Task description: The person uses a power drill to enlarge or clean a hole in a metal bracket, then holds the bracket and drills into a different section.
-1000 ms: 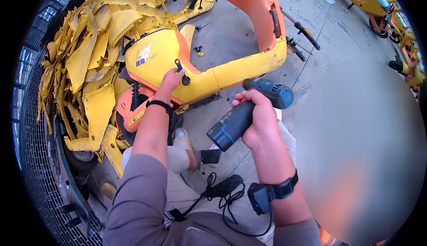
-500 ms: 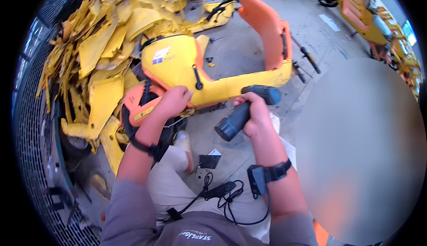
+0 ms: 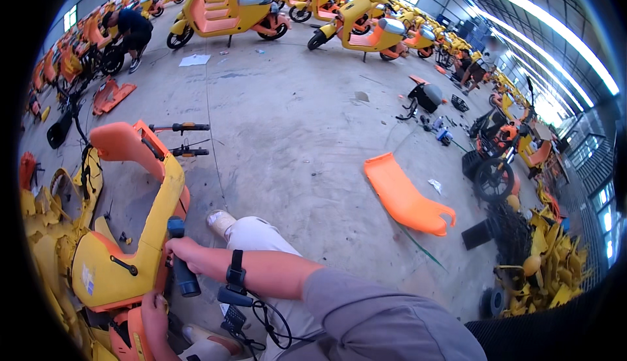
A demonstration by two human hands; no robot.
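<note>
My right hand (image 3: pixel 185 254) is wrapped round a dark cordless drill (image 3: pixel 187 281), whose blue-grey head points away from me. The drill is beside the lower edge of a yellow and orange scooter body shell (image 3: pixel 140 260) lying on its side at the left. Curled fingers of my left hand (image 3: pixel 155 315) rest against the shell's near edge, by an orange panel (image 3: pixel 136 335). What they hold, if anything, is hidden. A black crank arm (image 3: pixel 124 265) shows on the yellow side of the shell.
A loose orange panel (image 3: pixel 405 194) lies on the floor to the right. Yellow scrap pieces pile up at far left and far right (image 3: pixel 555 273). Scooters (image 3: pixel 228 18) line the back. Another person (image 3: pixel 130 31) bends over a frame at back left; others are at back right.
The view has swung to the right and up, so the shell now sits at the left and the hall shows. My right hand still grips the drill; my left stays by the shell.
</note>
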